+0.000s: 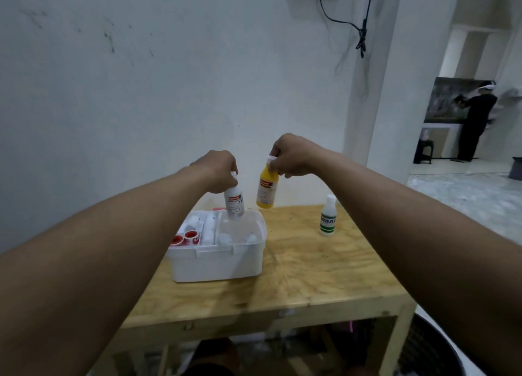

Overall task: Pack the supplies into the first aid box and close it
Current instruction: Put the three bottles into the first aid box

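The white first aid box (217,264) stands open on the wooden table (310,274). My left hand (219,171) grips a white bottle (235,203) by its cap, and the bottle's base dips into the box's right compartment. My right hand (291,157) holds a yellow bottle (266,190) by its cap, in the air just right of the box's far corner. Inside the box lie red tape rolls (185,238) at the left and white items in the other compartments. A white bottle with green stripes (328,220) stands upright on the table to the right.
A white wall rises right behind the table, with black cables (361,34) hanging down it. A dark round bin (435,353) sits on the floor at the lower right. Far off at the right, a person in dark clothes (476,121) stands in another room.
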`<state>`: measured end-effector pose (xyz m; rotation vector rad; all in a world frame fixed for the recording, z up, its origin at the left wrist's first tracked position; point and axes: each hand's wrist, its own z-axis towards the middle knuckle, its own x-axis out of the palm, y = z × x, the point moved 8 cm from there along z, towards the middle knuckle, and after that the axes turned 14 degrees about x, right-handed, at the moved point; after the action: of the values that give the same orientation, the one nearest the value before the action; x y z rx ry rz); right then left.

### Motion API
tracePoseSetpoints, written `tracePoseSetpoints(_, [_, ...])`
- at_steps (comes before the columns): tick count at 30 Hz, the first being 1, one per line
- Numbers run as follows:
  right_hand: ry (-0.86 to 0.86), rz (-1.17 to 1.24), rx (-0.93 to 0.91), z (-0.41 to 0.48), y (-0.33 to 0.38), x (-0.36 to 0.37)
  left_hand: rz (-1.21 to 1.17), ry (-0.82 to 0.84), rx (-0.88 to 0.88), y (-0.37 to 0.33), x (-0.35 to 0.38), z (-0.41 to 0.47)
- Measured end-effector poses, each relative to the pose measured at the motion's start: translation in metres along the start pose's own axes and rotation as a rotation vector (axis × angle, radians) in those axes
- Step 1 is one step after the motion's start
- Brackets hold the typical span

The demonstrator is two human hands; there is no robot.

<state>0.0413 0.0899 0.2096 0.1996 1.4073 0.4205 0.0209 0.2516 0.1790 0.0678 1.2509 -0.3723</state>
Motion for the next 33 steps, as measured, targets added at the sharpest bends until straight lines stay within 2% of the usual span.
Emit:
tracePoseSetpoints(18, [0.076, -0.045, -0.05, 0.012, 0.019, 0.054, 0.006, 0.143, -0.047, 0.017, 0.053, -0.004])
tracePoseSetpoints(25, [0.119, -0.138, -0.071, 0.01, 0.022, 0.085, 0.057, 0.179, -0.049, 0.018, 0.064, -0.006])
tracePoseSetpoints(33, [0.087, -0.269, -0.112, 0.006, 0.023, 0.113, 0.092, 0.204, -0.046, 0.02, 0.073, -0.006])
